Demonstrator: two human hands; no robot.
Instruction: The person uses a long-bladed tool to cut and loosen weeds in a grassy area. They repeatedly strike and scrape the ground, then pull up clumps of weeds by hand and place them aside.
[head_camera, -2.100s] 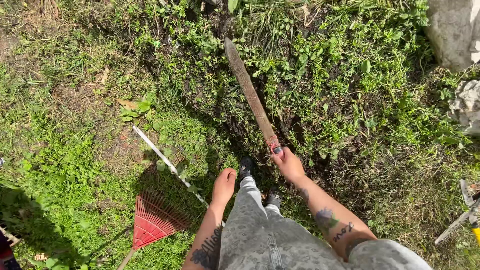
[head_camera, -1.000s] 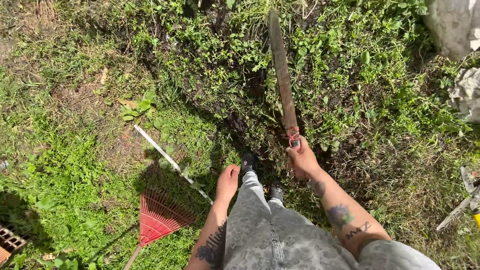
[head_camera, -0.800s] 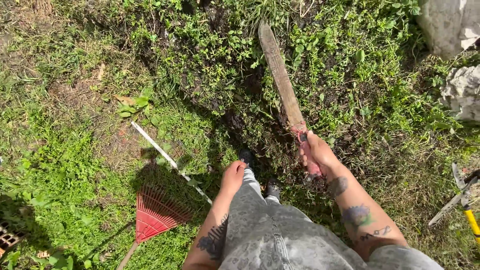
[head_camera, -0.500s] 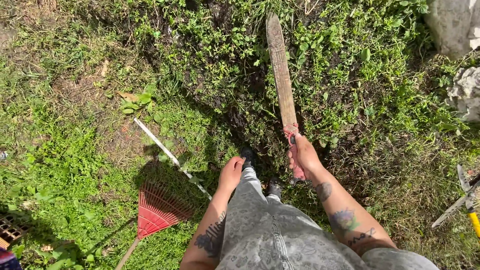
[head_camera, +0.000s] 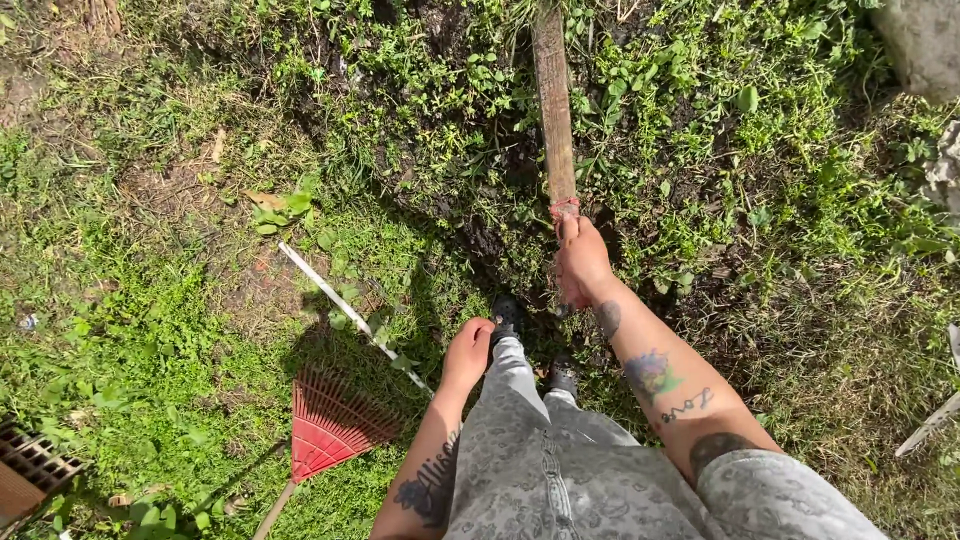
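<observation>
Right hand (head_camera: 581, 266) closed tight around the handle of a long, rusty machete (head_camera: 553, 105), thumb laid up along the grip toward a band of red binding at the base of the blade. Blade pointed straight away from the body, out over the weeds (head_camera: 690, 150) and dark turned soil (head_camera: 480, 225), tip cut off by the top edge of the view. Cannot tell whether the blade touched the ground or hung just above it.

Left hand (head_camera: 468, 352) loosely curled, holding nothing, resting against the left thigh of grey patterned trousers (head_camera: 560, 470), well below and to the left of the machete handle. Two dark shoes (head_camera: 507, 311) planted just below the handle, at the edge of the soil.

Left of the machete, lying flat on the grass: a red fan rake (head_camera: 328, 425), head low and near the left forearm, with a thin white pole (head_camera: 345, 312) running diagonally up from near the left hand toward the machete's side. Cannot tell whether that pole belonged to the rake. Farther left of the machete, a few broad yellow-green leaves (head_camera: 278, 205) on a bare patch. Far down-left, at the frame's edge, part of a brick-coloured block with holes (head_camera: 35, 468). Right of the machete, at the upper corner, a pale grey stone (head_camera: 925, 40); lower along that edge, a pale slanted bar (head_camera: 928, 425), kind unclear.
</observation>
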